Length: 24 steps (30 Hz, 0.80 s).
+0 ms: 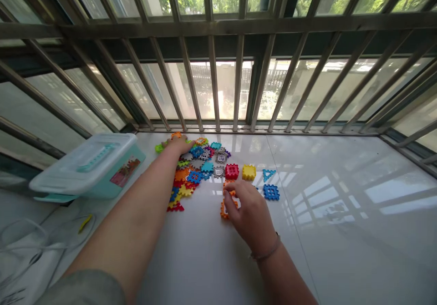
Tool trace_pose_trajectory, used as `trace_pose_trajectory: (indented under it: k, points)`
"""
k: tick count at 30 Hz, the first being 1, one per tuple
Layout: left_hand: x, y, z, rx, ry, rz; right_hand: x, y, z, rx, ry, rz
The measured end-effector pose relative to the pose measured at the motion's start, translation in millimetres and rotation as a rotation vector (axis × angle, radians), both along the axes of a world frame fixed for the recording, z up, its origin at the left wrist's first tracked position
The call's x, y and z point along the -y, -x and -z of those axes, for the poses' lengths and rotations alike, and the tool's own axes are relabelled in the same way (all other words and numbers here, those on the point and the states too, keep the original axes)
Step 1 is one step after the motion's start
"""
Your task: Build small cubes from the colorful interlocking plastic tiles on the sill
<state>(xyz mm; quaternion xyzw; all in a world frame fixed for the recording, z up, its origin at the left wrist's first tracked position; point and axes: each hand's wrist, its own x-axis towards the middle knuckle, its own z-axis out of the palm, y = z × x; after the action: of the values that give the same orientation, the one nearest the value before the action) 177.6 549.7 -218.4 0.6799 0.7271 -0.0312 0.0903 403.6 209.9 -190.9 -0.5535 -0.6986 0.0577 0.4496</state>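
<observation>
The left hand [178, 145], its arm [136, 218] stretched far forward, spreads over a pile of multicoloured toothed plastic pieces [194, 176]. The right hand [252, 211] curls at two orange toothed pieces [223, 211]; whether it pinches one, I cannot tell. Near it: one blue windowed square [271, 191], one red windowed block [231, 171], one yellow block [249, 172], one light-blue plastic triangle [264, 175].
</observation>
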Motion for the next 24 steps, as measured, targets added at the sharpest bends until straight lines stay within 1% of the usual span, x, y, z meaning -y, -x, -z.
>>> trace_pose_trajectory:
  k: [3, 7, 10, 12, 14, 16, 18, 20, 22, 24]
  points:
    - [12, 0, 2.6, -0.036, 0.006, 0.023, -1, -2, 1.6, 0.003, 0.002, 0.002]
    - [40, 9, 1.6, -0.069, 0.028, 0.045, -2, -3, 2.0, 0.001, -0.013, 0.011]
    - [59, 15, -5.1, -0.094, 0.039, 0.058, -2, -3, 1.7, -0.009, -0.018, 0.006]
    - [67, 12, -12.4, -0.105, 0.012, 0.071, -1, -2, 1.6, -0.012, -0.02, 0.003]
    - [72, -2, -19.5, -0.092, -0.057, 0.133, -1, -3, 1.6, -0.01, -0.013, 0.002]
    - [77, -25, -23.5, -0.041, -0.114, 0.278, -1, -4, 1.9, -0.001, -0.01, 0.002]
    - [82, -53, -23.0, 0.02, -0.124, 0.443, -2, -7, 2.6, 0.019, -0.012, 0.022]
    - [88, -81, -18.0, 0.071, -0.121, 0.573, -2, -10, 3.6, 0.037, -0.022, 0.087]
    - [95, -103, -9.7, 0.104, -0.117, 0.664, -3, -14, 4.7, 0.045, -0.032, 0.179]
    - [101, -115, 0.2, 0.114, -0.103, 0.695, -4, -17, 5.2, 0.038, -0.036, 0.254]
